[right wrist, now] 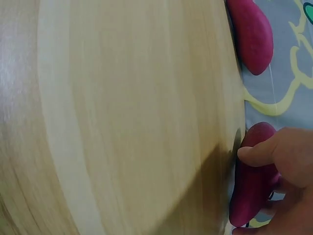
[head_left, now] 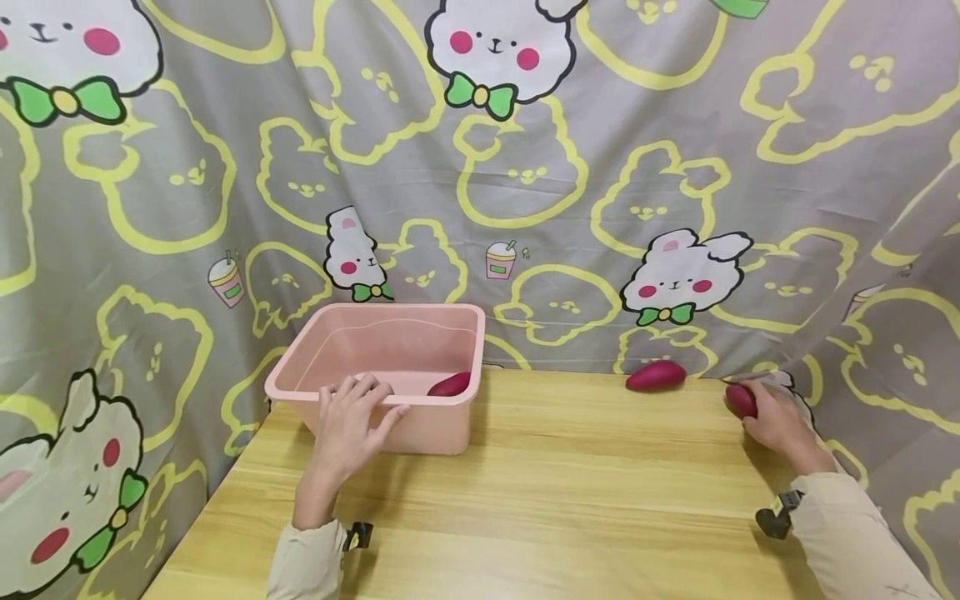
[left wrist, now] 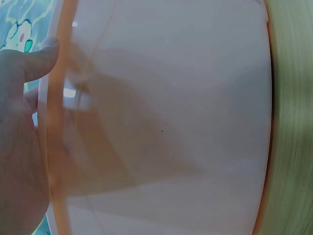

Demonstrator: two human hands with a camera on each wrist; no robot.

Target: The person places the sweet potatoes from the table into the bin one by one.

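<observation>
Out at four o'clock, the right hand point(head_left: 783, 427) has its fingers round a sweet potato point(head_left: 739, 401); snug, gentle lifting looks best! At eight, the left hand point(head_left: 347, 429) grips the tub point(head_left: 438, 431).

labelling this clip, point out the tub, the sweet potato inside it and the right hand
Tub point(head_left: 427, 429), head view, front wall
Sweet potato in the tub point(head_left: 452, 385), head view, visible upper side
Right hand point(head_left: 780, 422), head view, back of the hand

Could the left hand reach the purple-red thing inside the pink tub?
Probably yes: the left hand holds the pink tub by its rim, and the open top leaves the purple-red thing uncovered.
</observation>
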